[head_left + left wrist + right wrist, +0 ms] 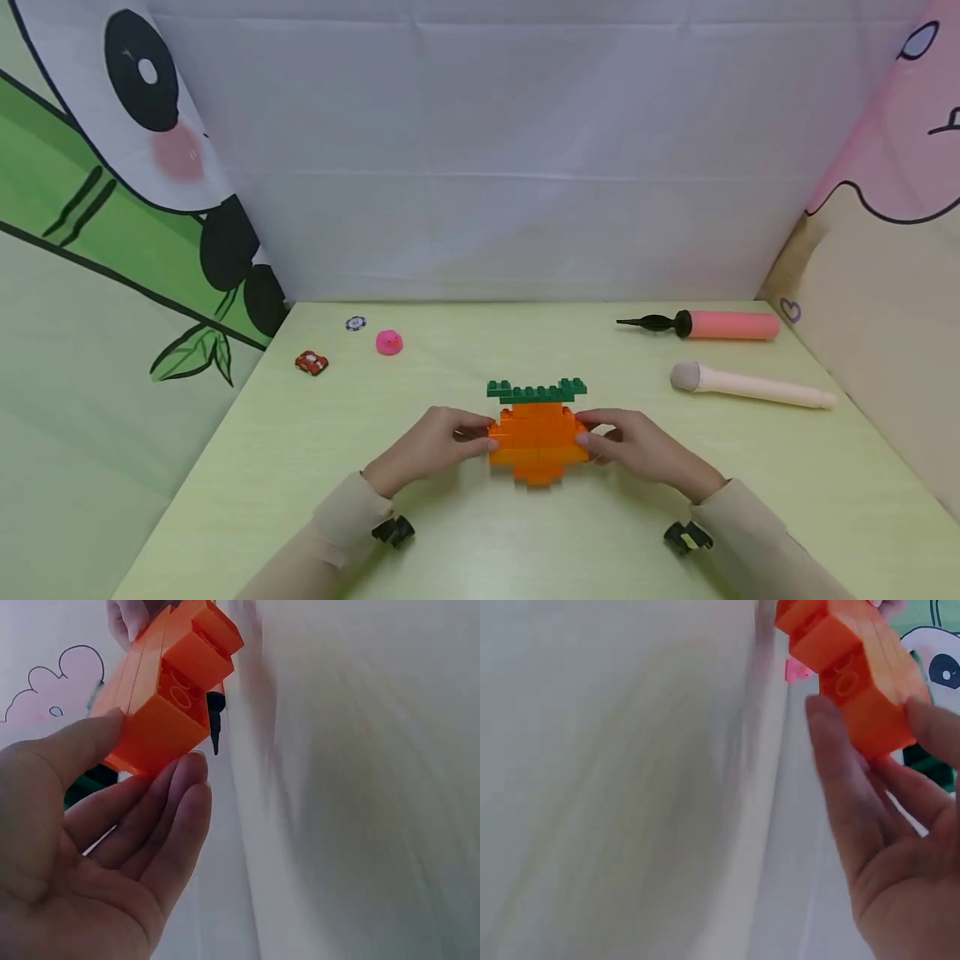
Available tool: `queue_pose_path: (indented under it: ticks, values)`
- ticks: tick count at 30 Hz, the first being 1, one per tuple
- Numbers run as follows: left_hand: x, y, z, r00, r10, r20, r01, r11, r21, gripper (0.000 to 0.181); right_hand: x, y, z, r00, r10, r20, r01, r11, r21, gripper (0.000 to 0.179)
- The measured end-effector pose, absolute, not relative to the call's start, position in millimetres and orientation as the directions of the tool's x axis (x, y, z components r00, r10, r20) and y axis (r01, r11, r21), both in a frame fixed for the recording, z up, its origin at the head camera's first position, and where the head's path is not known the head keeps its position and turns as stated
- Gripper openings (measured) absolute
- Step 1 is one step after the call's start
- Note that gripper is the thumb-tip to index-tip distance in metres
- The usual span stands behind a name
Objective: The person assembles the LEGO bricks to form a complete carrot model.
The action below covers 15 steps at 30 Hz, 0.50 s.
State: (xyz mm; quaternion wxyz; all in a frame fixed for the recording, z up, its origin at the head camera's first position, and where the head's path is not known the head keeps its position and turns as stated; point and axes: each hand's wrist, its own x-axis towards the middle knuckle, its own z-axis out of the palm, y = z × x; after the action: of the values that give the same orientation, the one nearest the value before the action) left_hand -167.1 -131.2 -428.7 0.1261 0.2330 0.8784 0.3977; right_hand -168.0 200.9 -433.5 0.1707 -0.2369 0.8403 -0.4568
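Between both hands is a carrot-like build of orange toy bricks (536, 437) with a stepped lower end and a row of green bricks (537, 392) across its top. The left hand (438, 446) pinches its left side, thumb in front and fingers behind. On the opposite side the right hand (637, 446) grips it the same way. In the left wrist view the orange build (161, 724) shows its hollow brick undersides, with the left hand (112, 847) around one end. The right wrist view has the right hand (889, 810) holding the other end.
A red toy car (311, 362), a pink rubber duck (389, 342) and a blue-and-white chip (356, 323) lie at the back left of the pale table (247, 500). Back right are a pink hand pump (731, 325) and a pale microphone-shaped wand (757, 387).
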Motion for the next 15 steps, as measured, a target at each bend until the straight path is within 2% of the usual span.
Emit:
queue_pose_path:
  ticks: [4, 9, 15]
  values:
    - [-177.3, -128.6, -434.0, -0.887, 0.451, -0.1, 0.216, 0.596, 0.773, 0.046, -174.6, 194.3, -440.0, -0.864, -0.474, -0.172, -0.058, 0.432, -0.9, 0.059]
    - [-183.4, -124.3, -437.3, -0.922, 0.365, -0.129, 0.142, 0.63, 0.764, 0.034, -178.2, 180.4, -443.4, -0.904, -0.321, -0.281, 0.112, 0.456, -0.883, 0.051]
    - [-184.0, -117.2, -441.0, -0.946, 0.29, -0.144, 0.087, 0.657, 0.749, 0.026, -179.7, 170.4, -443.0, -0.911, -0.248, -0.329, 0.187, 0.462, -0.867, 0.045]
